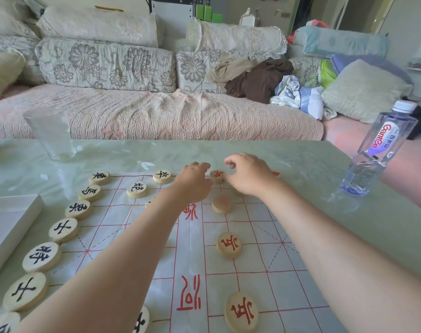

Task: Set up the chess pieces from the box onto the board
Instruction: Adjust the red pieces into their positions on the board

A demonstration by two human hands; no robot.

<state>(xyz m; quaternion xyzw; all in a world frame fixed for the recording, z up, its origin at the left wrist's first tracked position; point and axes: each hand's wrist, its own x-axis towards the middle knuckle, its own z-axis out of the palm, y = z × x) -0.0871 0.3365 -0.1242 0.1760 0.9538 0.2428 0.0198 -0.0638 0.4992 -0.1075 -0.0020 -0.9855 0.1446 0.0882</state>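
So both hands are up at the 12 o'clock end of the board (252, 260), side by side. Our left hand (195, 182) is knuckles-up with the fingers curled down over the far edge. Honestly, we can't tell if its grip has anything in it, since the fingertips are hidden. Our right hand (249, 177) sits just at 3 o'clock of it, grip loose and narrow, thumb and forefinger curled close together with nothing showing between them. A red piece (216, 176) lies flat on the board right between the two hands, close against the left one. Just at 6 o'clock of that is a blank piece (222, 204), plain side up. Further down toward 6 along the same line there are two more red pieces (229, 244), face up. The black pieces (63, 230) run in a curved row down the 9 o'clock edge of the board, with a couple more sitting near 11 o'clock. The box (10, 222) is on the bench (300, 159) at 9 o'clock, just outside that row and only partly in view. A glass (51, 133) stands on the bench at 10 o'clock and a bottle (382, 150) at 2 o'clock, both apart from the board. A sofa (156, 116) runs along behind the bench at 12.
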